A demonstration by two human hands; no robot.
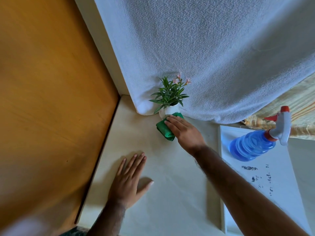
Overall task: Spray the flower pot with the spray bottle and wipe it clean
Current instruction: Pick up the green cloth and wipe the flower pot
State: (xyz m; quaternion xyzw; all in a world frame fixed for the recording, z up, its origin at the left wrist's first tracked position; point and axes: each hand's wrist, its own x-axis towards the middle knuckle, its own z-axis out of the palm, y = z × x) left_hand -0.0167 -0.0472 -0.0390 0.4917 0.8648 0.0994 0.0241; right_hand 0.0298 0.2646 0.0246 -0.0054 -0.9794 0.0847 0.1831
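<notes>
A small white flower pot (168, 110) with green leaves and pink blooms (170, 92) stands at the back of the cream table (153, 164), against a white cloth. My right hand (184, 132) presses a folded green cloth (164, 129) against the pot's front side, fingers laid flat over the cloth. My left hand (129, 181) rests flat on the table, fingers spread, holding nothing. The blue spray bottle (255, 142), with a white and red trigger head, stands to the right, apart from both hands.
A white textured cloth (204, 57) hangs behind the pot. A brown wooden panel (51, 99) fills the left side beyond the table edge. The bottle stands on a white board (276, 176) with dark marks. Patterned orange fabric (300, 106) shows at far right.
</notes>
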